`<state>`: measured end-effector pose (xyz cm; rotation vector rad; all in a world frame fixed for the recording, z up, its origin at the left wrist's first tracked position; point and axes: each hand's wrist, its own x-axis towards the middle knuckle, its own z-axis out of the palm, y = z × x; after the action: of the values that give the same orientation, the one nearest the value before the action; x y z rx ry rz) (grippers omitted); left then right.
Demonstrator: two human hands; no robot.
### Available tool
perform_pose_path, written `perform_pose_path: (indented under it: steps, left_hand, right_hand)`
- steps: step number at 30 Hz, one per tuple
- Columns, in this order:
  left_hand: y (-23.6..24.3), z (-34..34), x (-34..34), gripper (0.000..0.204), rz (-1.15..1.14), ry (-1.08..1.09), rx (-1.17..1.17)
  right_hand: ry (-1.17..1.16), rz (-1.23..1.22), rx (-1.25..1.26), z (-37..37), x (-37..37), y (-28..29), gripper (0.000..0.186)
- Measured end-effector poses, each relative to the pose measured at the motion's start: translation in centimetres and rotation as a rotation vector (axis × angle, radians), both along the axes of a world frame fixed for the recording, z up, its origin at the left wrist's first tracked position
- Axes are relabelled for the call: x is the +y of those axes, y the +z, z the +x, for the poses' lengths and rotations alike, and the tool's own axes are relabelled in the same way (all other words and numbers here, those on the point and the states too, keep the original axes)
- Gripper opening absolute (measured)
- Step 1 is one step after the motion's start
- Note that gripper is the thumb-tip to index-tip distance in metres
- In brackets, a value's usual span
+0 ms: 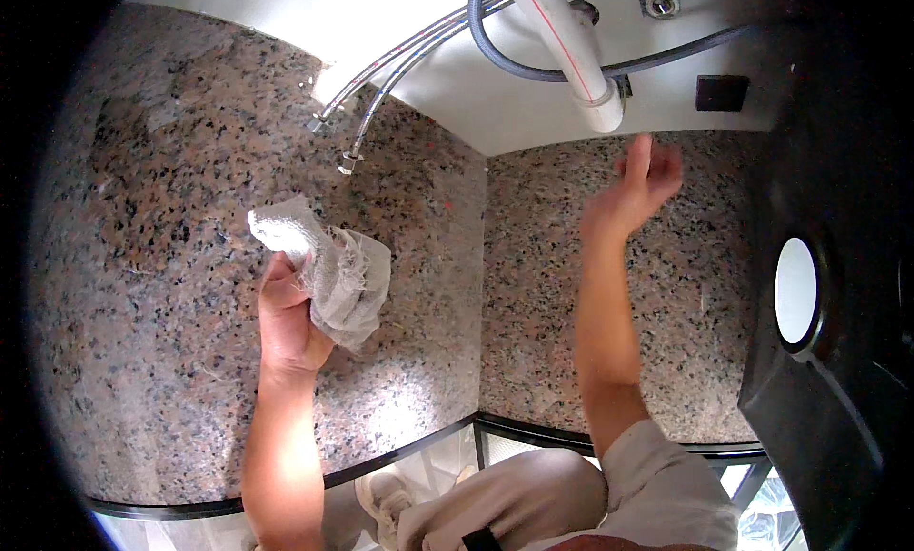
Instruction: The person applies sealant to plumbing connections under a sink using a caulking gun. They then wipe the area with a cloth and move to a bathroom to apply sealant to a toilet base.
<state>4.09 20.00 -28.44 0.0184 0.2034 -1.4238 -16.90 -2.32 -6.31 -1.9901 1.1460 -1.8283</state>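
Cloth (352, 284), lt. gray w/ frayed edges, is held bunched over the L. part of a speckled stone counter (171, 313). It is clamped in the L. hand (288, 313), w/ the thumb laid along its near side; whether the stone is touched can't be told. Nothing is seen in the R. hand (628, 203), placed nr. the lower end of a white pipe (571, 51); its fingers are blurred, so whether that grip is apart or together can't be told. Beyond the cloth, two braided hoses (366, 122) are seen w/ ends loose over the counter.

Wiping-down is prob. the step in hand. For the next move, flat, even pressure on the stone is prob. called for, w/ the hose ends avoided and the corner seam (483, 265) poss. included.
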Motion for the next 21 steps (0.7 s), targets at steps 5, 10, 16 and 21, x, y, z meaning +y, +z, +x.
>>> perform_pose_path:
  steps: [5,10,16,21]
  left_hand:
    - [-0.7,-0.3,-0.2,0.031,0.044,-0.028,-0.039]
    - [-0.4,-0.2,-0.2,0.029,-0.005,-0.058,-0.076]
    - [0.1,-0.2,-0.1,0.03,0.053,-0.067,-0.114]
    - [0.2,-0.2,0.0,0.03,0.091,-0.099,-0.137]
  right_hand:
    - [0.013,-0.261,0.302,3.9,-8.3,4.5,0.085]
    - [-0.135,-0.621,0.607,5.4,-12.2,7.6,0.094]
    - [-0.15,-0.795,0.727,7.2,-13.3,8.0,0.094]
    - [-0.177,-0.651,0.661,7.0,-13.3,8.0,0.096]
